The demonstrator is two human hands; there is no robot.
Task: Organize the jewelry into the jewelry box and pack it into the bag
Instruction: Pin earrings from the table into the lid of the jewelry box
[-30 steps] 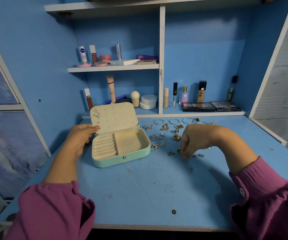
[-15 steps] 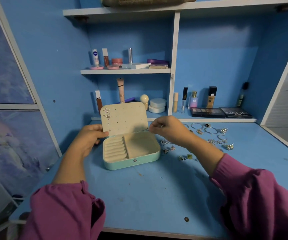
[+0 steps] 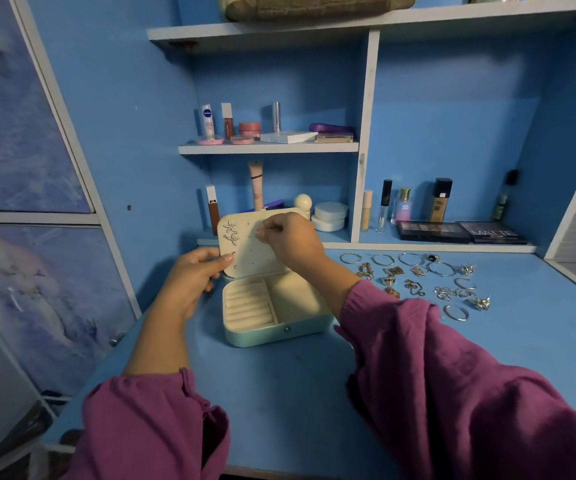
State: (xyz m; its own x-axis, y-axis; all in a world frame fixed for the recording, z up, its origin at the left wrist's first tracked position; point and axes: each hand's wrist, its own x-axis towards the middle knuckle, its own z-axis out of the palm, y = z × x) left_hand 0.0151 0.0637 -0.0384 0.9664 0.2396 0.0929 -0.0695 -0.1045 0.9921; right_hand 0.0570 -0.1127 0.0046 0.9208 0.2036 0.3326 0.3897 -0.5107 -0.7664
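A mint-green jewelry box (image 3: 279,332) stands open on the blue desk, its cream lid (image 3: 245,252) upright with two starfish earrings (image 3: 231,232) pinned at its top left. My left hand (image 3: 196,275) grips the lid's left edge, thumb on its face. My right hand (image 3: 290,242) pinches a small earring (image 3: 258,233) against the lid's holes. Loose jewelry (image 3: 418,278), rings, hoops and chains, lies on the desk to the right of the box. A woven bag (image 3: 314,6) sits on the top shelf.
Cosmetics stand on the small shelf (image 3: 269,147) and along the back ledge, with two eyeshadow palettes (image 3: 459,232) at the right. A patterned panel (image 3: 20,237) fills the left side. The desk's front edge is near my sleeves.
My right hand picked a small piece from the desk pile and carried it left and up to the box lid. My left hand stayed on the lid. The camera shifted left.
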